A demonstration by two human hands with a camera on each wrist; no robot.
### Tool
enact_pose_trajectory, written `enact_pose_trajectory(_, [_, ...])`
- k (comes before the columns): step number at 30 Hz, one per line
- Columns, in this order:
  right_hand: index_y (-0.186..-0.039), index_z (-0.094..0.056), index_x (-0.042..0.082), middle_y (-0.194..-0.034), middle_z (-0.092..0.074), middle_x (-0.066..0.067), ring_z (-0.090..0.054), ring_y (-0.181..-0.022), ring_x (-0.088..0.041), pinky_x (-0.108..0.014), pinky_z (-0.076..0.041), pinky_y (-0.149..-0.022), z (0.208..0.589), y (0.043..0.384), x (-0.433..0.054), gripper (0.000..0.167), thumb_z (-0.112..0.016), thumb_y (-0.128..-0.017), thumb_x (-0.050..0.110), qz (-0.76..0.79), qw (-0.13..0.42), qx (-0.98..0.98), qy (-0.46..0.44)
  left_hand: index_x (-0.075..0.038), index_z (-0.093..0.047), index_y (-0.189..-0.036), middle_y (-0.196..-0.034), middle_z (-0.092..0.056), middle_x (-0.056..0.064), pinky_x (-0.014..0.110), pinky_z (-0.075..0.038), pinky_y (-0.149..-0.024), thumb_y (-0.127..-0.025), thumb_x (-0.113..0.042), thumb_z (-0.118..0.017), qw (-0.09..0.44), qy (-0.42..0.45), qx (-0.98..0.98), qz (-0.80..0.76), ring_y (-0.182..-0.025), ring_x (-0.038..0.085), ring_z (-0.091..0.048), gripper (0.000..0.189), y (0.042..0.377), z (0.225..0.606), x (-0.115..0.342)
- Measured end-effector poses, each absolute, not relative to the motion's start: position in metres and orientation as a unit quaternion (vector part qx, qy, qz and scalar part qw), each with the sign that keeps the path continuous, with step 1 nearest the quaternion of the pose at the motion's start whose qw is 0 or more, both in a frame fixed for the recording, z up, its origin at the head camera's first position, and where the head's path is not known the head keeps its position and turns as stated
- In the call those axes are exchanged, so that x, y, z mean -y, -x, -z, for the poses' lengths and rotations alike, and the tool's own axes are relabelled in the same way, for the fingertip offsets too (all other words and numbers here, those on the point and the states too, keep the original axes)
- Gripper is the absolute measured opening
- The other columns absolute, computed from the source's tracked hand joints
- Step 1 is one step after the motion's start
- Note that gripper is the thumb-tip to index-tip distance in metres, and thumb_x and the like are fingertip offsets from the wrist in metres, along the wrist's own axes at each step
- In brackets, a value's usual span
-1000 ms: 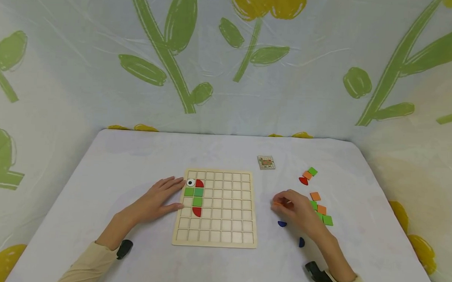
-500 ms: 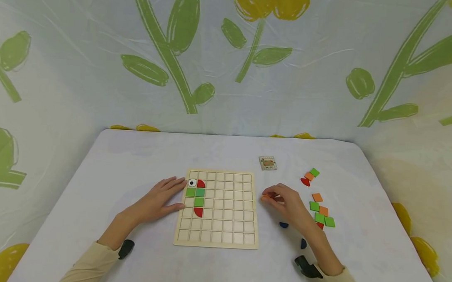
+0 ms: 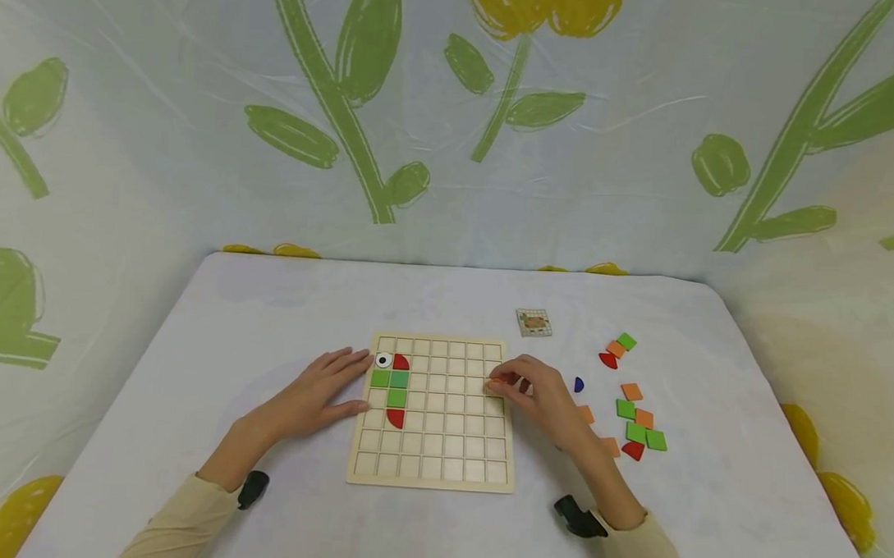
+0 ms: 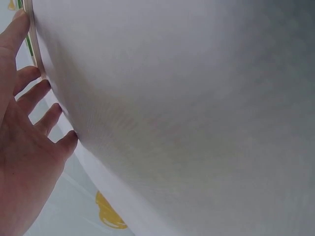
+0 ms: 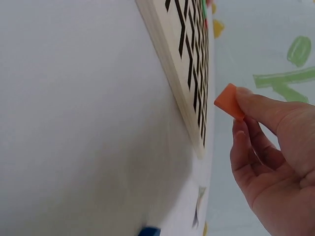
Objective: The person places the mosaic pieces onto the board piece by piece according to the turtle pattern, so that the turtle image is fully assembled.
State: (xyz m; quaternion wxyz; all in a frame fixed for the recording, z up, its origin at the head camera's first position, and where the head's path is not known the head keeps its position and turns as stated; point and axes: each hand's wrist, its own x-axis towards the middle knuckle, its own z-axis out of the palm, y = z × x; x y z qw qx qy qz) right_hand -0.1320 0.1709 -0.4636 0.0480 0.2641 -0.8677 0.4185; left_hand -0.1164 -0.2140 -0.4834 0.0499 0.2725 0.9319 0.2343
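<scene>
White cloth printed with leaves and yellow flowers [image 3: 545, 11] backs a white-covered table [image 3: 446, 299] bearing a wooden grid board [image 3: 447, 427]. At the board's two-o'clock edge the right hand [image 3: 550, 397] pinches an orange tile [image 5: 228, 102] between thumb and fingertips, while the left hand [image 3: 306, 399] touches the nine-o'clock edge, fingers extended, gripping nothing. Loose green tiles [image 3: 636, 433] lie apart at three o'clock.

From my end I'm seeing smooth, matt wood on the board [image 3: 430, 484]; the orange tile [image 5: 228, 102] looks smooth; matt cloth on the table [image 3: 291, 306]; a creased, faintly glossy backdrop [image 3: 613, 170].
</scene>
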Motion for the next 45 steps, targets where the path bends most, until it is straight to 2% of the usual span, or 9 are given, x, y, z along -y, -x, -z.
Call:
enact_pose_trajectory(5, [-0.101,-0.076,0.007,-0.095,-0.069,0.001,-0.063,-0.081,-0.011,-0.025,-0.057,-0.073,0.464,0.135,-0.157,0.014,-0.081,-0.088,0.007,-0.437,0.032,0.856,-0.276,-0.006,-0.041,-0.157,-0.161,-0.041,0.015,0.06,-0.024,-0.121,-0.097,-0.039,-0.073,0.052,-0.272,-0.932,-0.234,-0.15,0.042,-0.029,0.076,0.117,0.483,0.214])
enact_pose_trajectory(17, [-0.11,-0.074,0.003,-0.101,-0.071,-0.003,-0.064,-0.084,-0.014,-0.025,-0.056,-0.076,0.464,0.134,-0.119,0.019,-0.078,-0.091,0.006,-0.462,-0.019,0.841,-0.283,-0.007,-0.04,-0.158,-0.162,-0.04,0.014,0.061,-0.024,-0.12,-0.097,-0.041,-0.072,0.065,-0.263,-0.934,-0.234,-0.151,0.042,-0.028,0.077,0.117,0.483,0.214])
enact_pose_trajectory(24, [-0.108,-0.072,0.001,-0.1,-0.072,-0.006,-0.068,-0.088,-0.017,-0.026,-0.059,-0.079,0.467,0.131,-0.098,0.018,-0.078,-0.091,0.003,-0.473,-0.035,0.831,-0.291,-0.006,-0.041,-0.158,-0.161,-0.04,0.014,0.061,-0.024,-0.12,-0.096,-0.039,-0.073,0.059,-0.267,-0.933,-0.234,-0.151,0.042,-0.028,0.077,0.117,0.483,0.214])
enact_pose_trajectory(28, [-0.107,-0.073,0.002,-0.1,-0.072,-0.005,-0.067,-0.088,-0.014,-0.025,-0.058,-0.079,0.469,0.129,-0.089,0.017,-0.078,-0.092,0.006,-0.476,-0.051,0.831,-0.283,-0.007,-0.041,-0.158,-0.161,-0.041,0.013,0.06,-0.024,-0.121,-0.096,-0.039,-0.073,0.061,-0.267,-0.933,-0.235,-0.151,0.042,-0.028,0.076,0.117,0.482,0.214])
enact_pose_trajectory(35, [-0.105,-0.072,0.001,-0.098,-0.072,-0.006,-0.067,-0.086,-0.015,-0.025,-0.058,-0.078,0.473,0.128,-0.077,0.015,-0.077,-0.092,0.005,-0.476,-0.05,0.831,-0.283,-0.007,-0.041,-0.158,-0.161,-0.04,0.013,0.06,-0.023,-0.121,-0.096,-0.039,-0.073,0.059,-0.268,-0.933,-0.234,-0.151,0.041,-0.029,0.076,0.117,0.483,0.214])
enact_pose_trajectory(40, [-0.104,-0.073,0.002,-0.095,-0.071,-0.002,-0.066,-0.084,-0.012,-0.024,-0.057,-0.077,0.474,0.127,-0.072,0.013,-0.077,-0.093,0.008,-0.472,-0.065,0.839,-0.263,-0.007,-0.041,-0.158,-0.161,-0.04,0.014,0.06,-0.024,-0.121,-0.096,-0.039,-0.074,0.059,-0.267,-0.933,-0.235,-0.151,0.041,-0.029,0.077,0.117,0.482,0.213])
enact_pose_trajectory(45, [-0.096,-0.073,0.007,-0.087,-0.068,0.003,-0.062,-0.078,-0.009,-0.023,-0.055,-0.072,0.474,0.126,-0.069,0.007,-0.078,-0.093,0.011,-0.461,-0.07,0.848,-0.252,-0.007,-0.042,-0.157,-0.161,-0.041,0.014,0.06,-0.025,-0.121,-0.095,-0.039,-0.074,0.059,-0.267,-0.934,-0.231,-0.15,0.041,-0.029,0.077,0.116,0.482,0.213])
